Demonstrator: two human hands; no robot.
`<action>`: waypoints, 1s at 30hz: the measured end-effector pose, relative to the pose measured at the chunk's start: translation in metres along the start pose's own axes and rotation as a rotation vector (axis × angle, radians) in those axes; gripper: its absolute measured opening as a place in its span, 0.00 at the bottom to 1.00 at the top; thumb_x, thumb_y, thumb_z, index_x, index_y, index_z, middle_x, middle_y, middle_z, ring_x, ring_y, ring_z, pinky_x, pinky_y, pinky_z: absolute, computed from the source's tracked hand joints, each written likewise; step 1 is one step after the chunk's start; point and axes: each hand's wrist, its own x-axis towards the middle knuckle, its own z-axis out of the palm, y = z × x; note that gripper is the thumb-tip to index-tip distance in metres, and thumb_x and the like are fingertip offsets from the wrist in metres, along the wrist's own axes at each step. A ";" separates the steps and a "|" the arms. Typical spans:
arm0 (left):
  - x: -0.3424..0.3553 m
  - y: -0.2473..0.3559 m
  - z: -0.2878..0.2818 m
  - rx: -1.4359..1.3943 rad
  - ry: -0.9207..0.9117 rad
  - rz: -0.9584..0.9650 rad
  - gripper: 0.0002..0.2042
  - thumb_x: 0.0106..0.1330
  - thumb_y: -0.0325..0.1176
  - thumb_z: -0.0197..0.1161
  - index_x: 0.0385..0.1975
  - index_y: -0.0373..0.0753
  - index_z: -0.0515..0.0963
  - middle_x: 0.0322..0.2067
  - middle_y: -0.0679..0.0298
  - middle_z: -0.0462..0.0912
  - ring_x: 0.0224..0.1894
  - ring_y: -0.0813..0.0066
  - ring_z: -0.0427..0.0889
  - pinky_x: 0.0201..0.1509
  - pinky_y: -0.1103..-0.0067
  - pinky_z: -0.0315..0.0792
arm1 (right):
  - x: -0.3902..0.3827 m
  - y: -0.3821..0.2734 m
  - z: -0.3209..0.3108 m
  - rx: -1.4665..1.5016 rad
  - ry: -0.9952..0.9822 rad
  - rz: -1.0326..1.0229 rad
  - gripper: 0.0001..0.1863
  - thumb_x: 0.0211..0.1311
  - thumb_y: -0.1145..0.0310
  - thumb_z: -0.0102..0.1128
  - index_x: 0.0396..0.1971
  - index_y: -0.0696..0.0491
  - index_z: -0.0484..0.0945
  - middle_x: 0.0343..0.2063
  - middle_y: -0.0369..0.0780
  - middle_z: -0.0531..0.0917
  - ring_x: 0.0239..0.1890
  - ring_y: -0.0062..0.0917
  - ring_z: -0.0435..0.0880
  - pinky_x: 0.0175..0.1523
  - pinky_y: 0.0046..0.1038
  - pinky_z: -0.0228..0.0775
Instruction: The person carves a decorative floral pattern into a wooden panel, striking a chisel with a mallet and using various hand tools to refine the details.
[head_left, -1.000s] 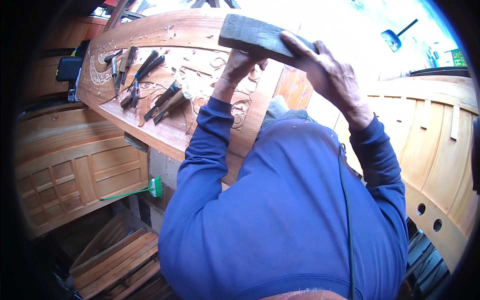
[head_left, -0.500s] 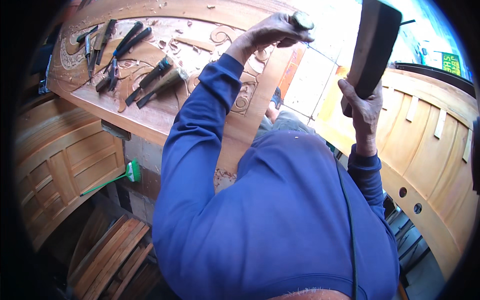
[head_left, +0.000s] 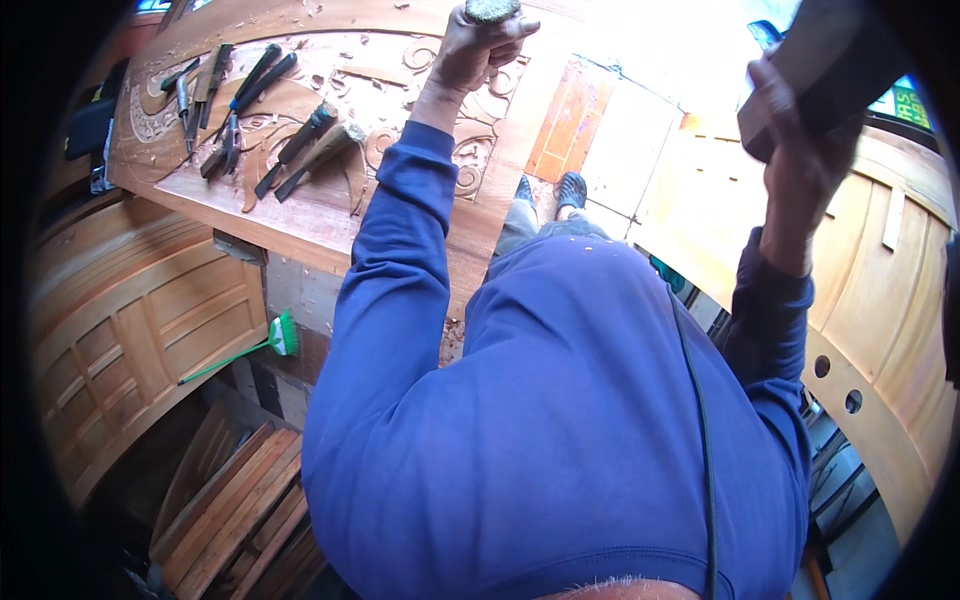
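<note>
My left hand [head_left: 472,55] is raised over the carved wooden panel [head_left: 215,165], its fingers wrapped round a tool handle with a battered round top [head_left: 492,10]; the rest of that tool is hidden. On the upper right, my right hand [head_left: 795,150] grips a dark, squared wooden block [head_left: 820,55], held up and slightly blurred. Several chisels and gouges [head_left: 260,80] lie among pale shavings on the carving's left part, some with black handles, some with wooden ones.
Panelled doors stand at left [head_left: 170,335] and right [head_left: 870,300]. A green broom [head_left: 283,335] is below the bench, near stacked boards [head_left: 225,510]. My sandalled foot [head_left: 572,192] is on the tiled floor [head_left: 640,150]; a black case [head_left: 90,130] sits at far left.
The block, earlier horizontal over both hands, has swung upright and out to the right in my right hand. My left hand has risen toward the top edge, holding the handle.
</note>
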 end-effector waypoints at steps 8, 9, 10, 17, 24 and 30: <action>-0.010 0.004 0.015 0.156 0.045 0.061 0.04 0.63 0.27 0.67 0.29 0.39 0.78 0.17 0.75 0.66 0.16 0.86 0.58 0.21 0.82 0.53 | 0.005 0.052 0.049 -0.777 -0.378 -0.604 0.38 0.54 0.76 0.72 0.66 0.39 0.73 0.44 0.41 0.84 0.42 0.33 0.86 0.46 0.35 0.82; -0.013 0.002 0.018 0.144 0.083 0.049 0.05 0.62 0.27 0.70 0.30 0.37 0.79 0.18 0.73 0.69 0.17 0.86 0.62 0.21 0.82 0.55 | -0.001 0.057 0.066 -0.652 -0.490 -0.521 0.41 0.53 0.76 0.71 0.69 0.37 0.70 0.44 0.41 0.84 0.41 0.34 0.86 0.45 0.35 0.83; -0.015 0.000 0.018 0.131 0.120 0.037 0.07 0.61 0.28 0.72 0.31 0.34 0.81 0.18 0.71 0.72 0.17 0.85 0.65 0.22 0.82 0.57 | -0.003 0.060 0.072 -0.525 -0.598 -0.435 0.44 0.53 0.77 0.70 0.72 0.35 0.68 0.44 0.41 0.84 0.40 0.35 0.86 0.43 0.35 0.83; -0.016 0.014 -0.002 0.449 0.047 -0.015 0.18 0.59 0.34 0.78 0.46 0.35 0.84 0.37 0.62 0.89 0.34 0.76 0.86 0.45 0.76 0.80 | -0.017 0.039 0.067 -0.831 -0.636 -0.347 0.45 0.55 0.74 0.70 0.73 0.29 0.65 0.43 0.38 0.83 0.41 0.34 0.87 0.44 0.34 0.84; 0.022 0.027 0.023 0.424 -0.211 -0.150 0.07 0.65 0.29 0.71 0.35 0.36 0.80 0.24 0.66 0.80 0.27 0.78 0.81 0.33 0.78 0.76 | -0.038 0.093 0.043 -0.137 -0.443 0.215 0.44 0.54 0.56 0.80 0.70 0.52 0.69 0.48 0.40 0.86 0.47 0.28 0.86 0.51 0.27 0.79; 0.027 0.006 0.020 0.277 0.131 -0.176 0.08 0.64 0.31 0.73 0.32 0.41 0.78 0.18 0.76 0.69 0.15 0.89 0.62 0.18 0.84 0.53 | -0.034 0.026 0.014 0.058 -0.457 0.452 0.43 0.55 0.63 0.77 0.69 0.57 0.65 0.32 0.34 0.81 0.34 0.15 0.80 0.37 0.21 0.76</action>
